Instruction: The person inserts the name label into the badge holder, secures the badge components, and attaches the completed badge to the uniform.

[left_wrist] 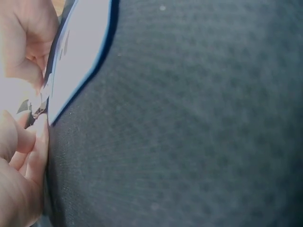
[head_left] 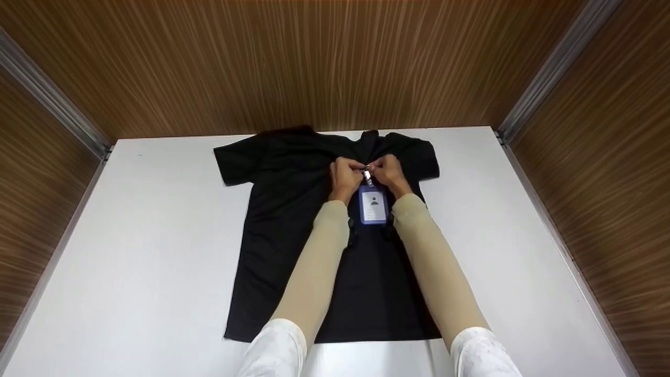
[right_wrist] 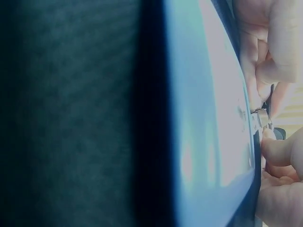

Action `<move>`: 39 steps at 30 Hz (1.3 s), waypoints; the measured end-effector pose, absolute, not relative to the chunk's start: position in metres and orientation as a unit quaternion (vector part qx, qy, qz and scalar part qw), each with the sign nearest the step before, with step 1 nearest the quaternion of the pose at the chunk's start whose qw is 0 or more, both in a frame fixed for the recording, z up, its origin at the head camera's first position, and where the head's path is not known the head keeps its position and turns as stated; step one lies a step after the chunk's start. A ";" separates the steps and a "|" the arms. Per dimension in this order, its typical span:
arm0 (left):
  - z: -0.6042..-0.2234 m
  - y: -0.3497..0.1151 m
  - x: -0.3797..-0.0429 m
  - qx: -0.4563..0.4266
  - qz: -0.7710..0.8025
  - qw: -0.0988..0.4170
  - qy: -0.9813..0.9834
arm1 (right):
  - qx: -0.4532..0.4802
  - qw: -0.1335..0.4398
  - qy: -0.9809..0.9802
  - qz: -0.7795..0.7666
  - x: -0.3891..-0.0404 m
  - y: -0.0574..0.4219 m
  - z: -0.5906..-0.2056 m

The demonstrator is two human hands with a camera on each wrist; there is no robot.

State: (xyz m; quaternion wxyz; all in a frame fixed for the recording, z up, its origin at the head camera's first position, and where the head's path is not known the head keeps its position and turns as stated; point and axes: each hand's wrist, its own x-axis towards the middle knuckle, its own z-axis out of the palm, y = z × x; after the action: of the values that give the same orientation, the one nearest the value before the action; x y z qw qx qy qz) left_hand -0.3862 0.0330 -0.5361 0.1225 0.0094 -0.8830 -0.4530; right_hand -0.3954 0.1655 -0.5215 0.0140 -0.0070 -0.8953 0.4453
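A black short-sleeved polo shirt (head_left: 288, 220) lies spread on the white table, its collar at the far side. On its chest rests a blue-framed ID badge (head_left: 373, 207) with a metal clip (head_left: 368, 177) at its top. Beside the clip, my left hand (head_left: 345, 178) pinches dark shirt fabric near the neck opening. My right hand (head_left: 388, 172) pinches the clip from the other side. Both hands' fingertips nearly meet at the clip (right_wrist: 262, 117). The left wrist view shows the badge (left_wrist: 78, 52) edge-on; the fingers partly cover the clip's jaw.
The white table (head_left: 157, 235) extends on both sides of the shirt. Wood-grain panels (head_left: 293, 63) stand at the back and sides, with metal strips (head_left: 555, 63) along the corners.
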 end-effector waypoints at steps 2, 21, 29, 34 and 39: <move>-0.535 0.034 -0.386 0.011 -0.451 0.122 -0.884 | -0.003 0.018 -0.898 0.440 -0.395 0.167 -0.521; -0.533 0.035 -0.386 0.021 -0.435 0.111 -0.893 | -0.007 0.016 -0.892 0.451 -0.397 0.167 -0.523; -0.534 0.034 -0.385 0.029 -0.447 0.105 -0.888 | -0.020 0.001 -0.892 0.452 -0.396 0.166 -0.522; -0.536 0.032 -0.383 0.029 -0.463 0.106 -0.880 | -0.025 -0.006 -0.893 0.448 -0.396 0.165 -0.521; -0.538 0.029 -0.382 0.023 -0.483 0.109 -0.869 | -0.029 -0.017 -0.898 0.439 -0.395 0.165 -0.520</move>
State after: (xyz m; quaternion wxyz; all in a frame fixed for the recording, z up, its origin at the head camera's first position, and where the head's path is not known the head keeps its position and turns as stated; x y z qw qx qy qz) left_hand -0.3816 0.0295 -0.5376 0.1093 0.0227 -0.8687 -0.4827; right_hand -0.3946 0.1645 -0.5202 -0.0173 -0.0293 -0.8978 0.4392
